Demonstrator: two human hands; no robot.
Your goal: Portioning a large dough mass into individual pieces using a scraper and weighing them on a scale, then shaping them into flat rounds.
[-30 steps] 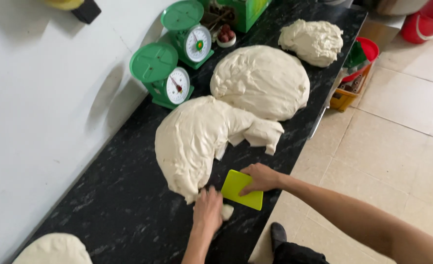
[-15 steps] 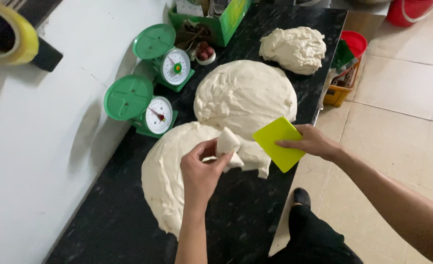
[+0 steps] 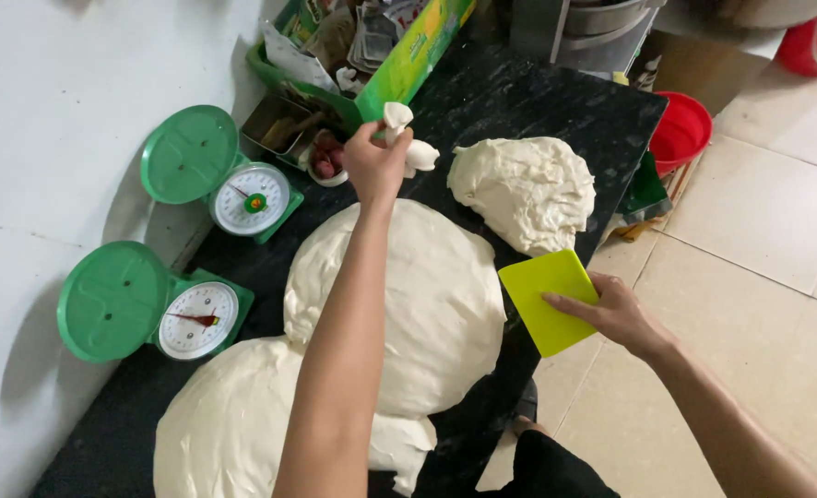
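My left hand (image 3: 373, 164) is stretched far out over the black counter (image 3: 538, 101), gripping a small cut piece of dough (image 3: 407, 138) held up beyond the big round dough mound (image 3: 427, 304). My right hand (image 3: 616, 314) holds a yellow-green plastic scraper (image 3: 549, 300) at the counter's right edge, just off the round mound. A second large dough mass (image 3: 224, 424) lies nearest me, under my left forearm. A smaller rough dough lump (image 3: 528, 189) sits at the far right of the counter.
Two green dial scales stand along the white wall, one near (image 3: 150, 309) and one farther (image 3: 219, 180). A green tray of packets and small tins (image 3: 353, 55) sits at the back. A red bucket (image 3: 683, 129) stands on the tiled floor to the right.
My left hand has carried the cut dough piece from above the near mound out toward the back of the counter. The scraper hand has dropped lower and to the right. The view has moved forward.
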